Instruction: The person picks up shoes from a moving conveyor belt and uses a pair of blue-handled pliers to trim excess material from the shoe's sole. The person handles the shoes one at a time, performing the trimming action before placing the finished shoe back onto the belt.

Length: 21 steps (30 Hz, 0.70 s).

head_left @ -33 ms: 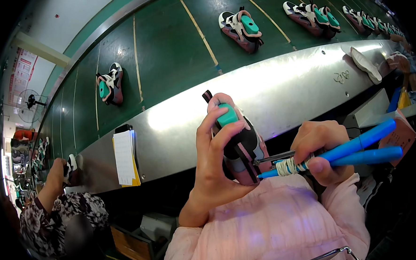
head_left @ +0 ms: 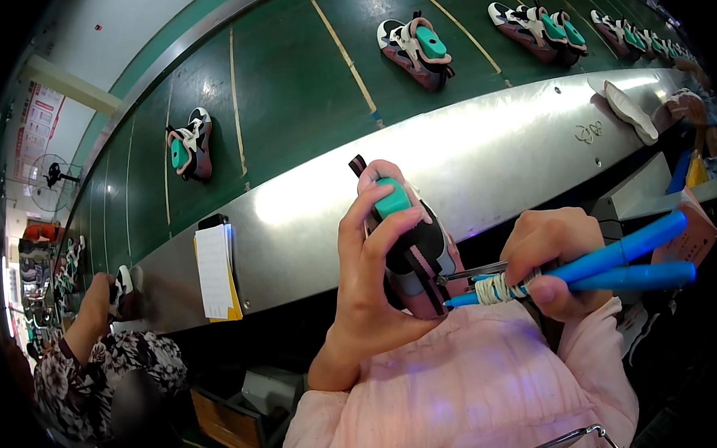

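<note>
Green conveyor (head_left: 301,83) behind; your left hand (head_left: 372,281) grips shoe (head_left: 418,255) upright; right hand (head_left: 551,262) clamps blue pliers (head_left: 616,266), jaws pointing left at it.

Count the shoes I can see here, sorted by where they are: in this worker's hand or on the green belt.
In the left hand: 1 shoe
On the green belt: at least 5 shoes, first at; the far ones blur together
Total: at least 6
</note>
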Each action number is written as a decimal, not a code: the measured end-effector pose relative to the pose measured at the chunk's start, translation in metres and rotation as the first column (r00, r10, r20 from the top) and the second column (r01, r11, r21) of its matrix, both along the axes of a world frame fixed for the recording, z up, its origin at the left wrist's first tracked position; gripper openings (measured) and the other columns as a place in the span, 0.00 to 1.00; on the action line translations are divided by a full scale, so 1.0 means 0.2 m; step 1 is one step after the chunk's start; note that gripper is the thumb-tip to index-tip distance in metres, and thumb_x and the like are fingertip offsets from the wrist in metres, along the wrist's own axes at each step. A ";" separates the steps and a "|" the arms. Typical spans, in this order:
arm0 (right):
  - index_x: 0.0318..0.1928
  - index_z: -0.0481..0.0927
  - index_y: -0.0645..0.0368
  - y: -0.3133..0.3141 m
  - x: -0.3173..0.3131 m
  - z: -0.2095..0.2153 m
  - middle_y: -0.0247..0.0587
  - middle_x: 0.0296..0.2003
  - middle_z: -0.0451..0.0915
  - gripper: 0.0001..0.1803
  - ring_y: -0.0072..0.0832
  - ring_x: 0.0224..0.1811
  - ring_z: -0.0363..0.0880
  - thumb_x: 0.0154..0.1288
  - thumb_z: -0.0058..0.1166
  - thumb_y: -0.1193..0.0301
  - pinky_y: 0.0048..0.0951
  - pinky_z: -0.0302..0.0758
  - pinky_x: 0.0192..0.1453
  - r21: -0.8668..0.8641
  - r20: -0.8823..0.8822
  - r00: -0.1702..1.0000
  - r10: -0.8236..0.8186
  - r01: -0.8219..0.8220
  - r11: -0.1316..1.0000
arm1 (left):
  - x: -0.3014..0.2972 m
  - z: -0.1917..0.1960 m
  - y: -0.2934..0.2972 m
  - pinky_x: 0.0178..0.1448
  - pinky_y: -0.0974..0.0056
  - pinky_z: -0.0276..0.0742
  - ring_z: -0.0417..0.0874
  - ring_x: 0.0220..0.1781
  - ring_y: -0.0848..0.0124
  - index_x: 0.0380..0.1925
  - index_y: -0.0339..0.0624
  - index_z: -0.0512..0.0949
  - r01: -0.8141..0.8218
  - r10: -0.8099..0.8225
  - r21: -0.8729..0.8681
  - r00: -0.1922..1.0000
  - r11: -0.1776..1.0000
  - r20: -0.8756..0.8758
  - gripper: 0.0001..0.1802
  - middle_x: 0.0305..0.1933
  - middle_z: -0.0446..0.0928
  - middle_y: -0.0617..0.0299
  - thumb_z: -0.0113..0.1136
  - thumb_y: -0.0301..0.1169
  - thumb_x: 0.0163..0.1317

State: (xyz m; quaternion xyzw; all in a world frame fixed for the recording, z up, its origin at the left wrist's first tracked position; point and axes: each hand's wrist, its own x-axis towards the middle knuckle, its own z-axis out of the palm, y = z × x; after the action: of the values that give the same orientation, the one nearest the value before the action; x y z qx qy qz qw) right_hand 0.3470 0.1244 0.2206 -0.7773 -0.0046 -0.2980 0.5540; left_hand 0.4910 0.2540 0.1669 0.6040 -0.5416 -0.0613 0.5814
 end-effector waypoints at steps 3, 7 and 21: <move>0.28 0.75 0.58 -0.02 -0.01 0.09 0.39 0.20 0.72 0.15 0.32 0.18 0.72 0.59 0.53 0.58 0.27 0.67 0.21 -0.257 -0.029 0.997 0.065 -0.070 0.964 | 0.00 0.01 0.00 0.56 0.57 0.69 0.67 0.58 0.55 0.50 0.44 0.66 0.011 -0.011 -0.003 1.000 1.000 0.013 0.46 0.57 0.60 0.48 0.75 0.26 0.22; 0.28 0.75 0.58 -0.02 0.04 0.09 0.36 0.20 0.69 0.13 0.31 0.17 0.71 0.58 0.54 0.61 0.26 0.65 0.17 -0.461 0.031 0.988 0.151 -0.120 0.879 | 0.02 0.03 0.01 0.52 0.55 0.70 0.64 0.59 0.48 0.50 0.43 0.67 0.004 -0.004 -0.004 1.000 1.000 0.002 0.41 0.58 0.57 0.46 0.72 0.23 0.28; 0.25 0.66 0.59 -0.07 -0.13 -0.25 0.35 0.21 0.65 0.21 0.21 0.21 0.61 0.64 0.44 0.54 0.23 0.60 0.26 0.188 0.226 0.816 -0.532 0.500 0.846 | 0.00 -0.15 0.09 0.61 0.46 0.58 0.63 0.59 0.48 0.47 0.49 0.72 0.128 -0.120 -0.078 0.988 0.989 0.094 0.39 0.59 0.58 0.46 0.72 0.26 0.25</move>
State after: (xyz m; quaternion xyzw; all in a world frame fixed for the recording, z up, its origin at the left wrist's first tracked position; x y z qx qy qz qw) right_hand 0.3209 0.1110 0.1713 -0.6666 0.1489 -0.5399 0.4920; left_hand 0.4901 0.2721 0.1372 0.5463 -0.6055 -0.0477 0.5768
